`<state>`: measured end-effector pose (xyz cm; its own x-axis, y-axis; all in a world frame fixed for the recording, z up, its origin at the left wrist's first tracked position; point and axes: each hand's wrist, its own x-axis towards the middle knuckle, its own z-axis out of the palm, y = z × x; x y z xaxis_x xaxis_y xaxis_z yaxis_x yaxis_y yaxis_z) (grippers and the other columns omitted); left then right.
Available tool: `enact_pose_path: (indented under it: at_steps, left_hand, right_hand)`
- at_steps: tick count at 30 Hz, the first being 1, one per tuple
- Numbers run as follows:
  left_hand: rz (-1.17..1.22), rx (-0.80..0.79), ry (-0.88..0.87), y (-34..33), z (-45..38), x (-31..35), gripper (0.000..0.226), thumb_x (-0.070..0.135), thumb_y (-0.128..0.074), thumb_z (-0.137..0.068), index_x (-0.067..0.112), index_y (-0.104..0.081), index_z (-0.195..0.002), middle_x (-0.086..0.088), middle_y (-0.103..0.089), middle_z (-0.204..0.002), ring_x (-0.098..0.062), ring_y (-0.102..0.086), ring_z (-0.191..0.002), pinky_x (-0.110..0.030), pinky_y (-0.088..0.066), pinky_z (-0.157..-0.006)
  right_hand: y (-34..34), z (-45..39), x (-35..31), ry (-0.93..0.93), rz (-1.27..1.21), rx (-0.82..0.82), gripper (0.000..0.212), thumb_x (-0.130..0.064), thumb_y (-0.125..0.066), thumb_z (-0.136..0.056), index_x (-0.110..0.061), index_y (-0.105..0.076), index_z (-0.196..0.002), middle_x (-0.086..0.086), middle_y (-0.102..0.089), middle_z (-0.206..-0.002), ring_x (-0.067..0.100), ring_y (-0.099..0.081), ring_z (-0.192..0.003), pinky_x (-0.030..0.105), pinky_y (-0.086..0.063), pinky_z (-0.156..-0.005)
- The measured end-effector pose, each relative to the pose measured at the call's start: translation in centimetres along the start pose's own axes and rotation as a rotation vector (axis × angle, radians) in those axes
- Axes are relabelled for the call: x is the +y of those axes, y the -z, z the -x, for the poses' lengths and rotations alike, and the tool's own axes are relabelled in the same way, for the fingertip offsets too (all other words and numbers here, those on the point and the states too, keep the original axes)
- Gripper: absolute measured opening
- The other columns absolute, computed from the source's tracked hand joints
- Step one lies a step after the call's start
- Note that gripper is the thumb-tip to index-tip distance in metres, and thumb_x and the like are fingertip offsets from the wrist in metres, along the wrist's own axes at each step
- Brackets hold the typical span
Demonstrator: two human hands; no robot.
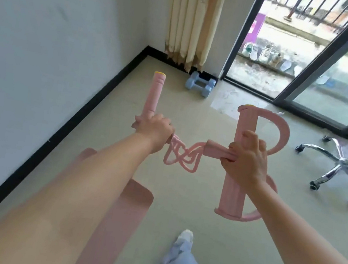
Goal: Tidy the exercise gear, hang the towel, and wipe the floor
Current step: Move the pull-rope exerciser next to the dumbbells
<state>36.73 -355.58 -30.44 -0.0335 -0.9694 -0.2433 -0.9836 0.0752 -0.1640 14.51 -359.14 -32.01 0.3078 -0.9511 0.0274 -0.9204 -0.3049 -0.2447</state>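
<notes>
Both arms reach forward, the left hand (154, 126) and right hand (247, 159) with fingers curled tight.

The pink pedal puller (190, 155) is up in the air: its slim foam handle bar (155, 93) stands upright on the left, its wide foot bar (239, 165) with curved loops upright on the right, slack tangled tubes (184, 156) sagging between. Two pale blue dumbbells (200, 84) lie side by side by the wall corner, and a pink mat (119, 210) lies flat on the floor.

no legible text, label or number anywhere
</notes>
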Motion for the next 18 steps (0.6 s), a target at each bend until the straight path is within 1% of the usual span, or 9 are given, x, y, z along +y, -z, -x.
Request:
enact_pose_path:
  at_steps: [2, 5, 7, 11, 14, 18]
  left_hand:
    - [-0.075, -0.014, -0.042, 0.6, -5.6, -1.5, 0.025, 0.010, -0.045, -0.094, 0.018, -0.057, -0.115, -0.002, -0.055, -0.122, -0.024, -0.047, -0.118, -0.037, -0.037, -0.096]
    - [-0.144, -0.030, -0.074, 1.2, -14.4, -3.9, 0.026, 0.008, -0.044, -0.093, 0.019, -0.057, -0.113, -0.002, -0.054, -0.124, -0.024, -0.046, -0.120, -0.035, -0.033, -0.102]
    - [-0.159, -0.062, -0.083, 1.7, -20.2, -5.5, 0.026, 0.007, -0.044, -0.092, 0.019, -0.057, -0.113, -0.002, -0.054, -0.124, -0.024, -0.046, -0.120, -0.034, -0.034, -0.101]
    - [-0.147, -0.058, -0.075, 3.3, -31.6, -8.8, 0.024, 0.009, -0.044, -0.093, 0.017, -0.056, -0.112, -0.001, -0.055, -0.121, -0.023, -0.048, -0.117, -0.033, -0.035, -0.098]
    - [-0.206, -0.068, -0.133, 4.1, -37.6, -11.1, 0.026, 0.007, -0.043, -0.092, 0.017, -0.055, -0.113, -0.002, -0.055, -0.120, -0.024, -0.047, -0.117, -0.034, -0.034, -0.098]
    - [-0.237, -0.111, -0.170, 3.3, -44.9, -15.7, 0.029, 0.006, -0.040, -0.093, 0.014, -0.052, -0.118, -0.003, -0.052, -0.123, -0.024, -0.043, -0.121, -0.032, -0.031, -0.100]
  right_hand:
    - [-0.2, -5.6, 1.3, -0.017, -0.017, 0.015, 0.018, -0.015, -0.061, -0.080, -0.003, -0.070, -0.089, 0.009, -0.040, -0.135, 0.037, -0.034, -0.119, 0.037, -0.034, -0.097]
    - [-1.1, -15.0, 3.4, -0.034, -0.038, 0.025, 0.018, -0.015, -0.061, -0.080, -0.001, -0.070, -0.088, 0.010, -0.040, -0.134, 0.037, -0.034, -0.118, 0.036, -0.034, -0.096]
    - [-1.8, -21.2, 4.4, -0.032, -0.056, 0.011, 0.018, -0.014, -0.061, -0.080, 0.000, -0.069, -0.087, 0.011, -0.040, -0.133, 0.037, -0.034, -0.116, 0.036, -0.034, -0.094]
    - [-2.3, -33.3, 5.6, 0.012, -0.043, -0.063, 0.021, -0.018, -0.060, -0.081, -0.004, -0.068, -0.095, 0.007, -0.035, -0.137, 0.033, -0.032, -0.119, 0.033, -0.030, -0.098]
    - [-2.8, -40.4, 5.2, -0.012, -0.055, -0.118, 0.020, -0.019, -0.060, -0.081, -0.006, -0.068, -0.094, 0.005, -0.034, -0.137, 0.030, -0.031, -0.118, 0.031, -0.028, -0.098]
    - [-4.7, -48.6, 3.3, 0.040, -0.010, -0.186, 0.021, -0.020, -0.059, -0.081, -0.010, -0.069, -0.096, 0.004, -0.034, -0.138, 0.031, -0.033, -0.118, 0.033, -0.025, -0.100]
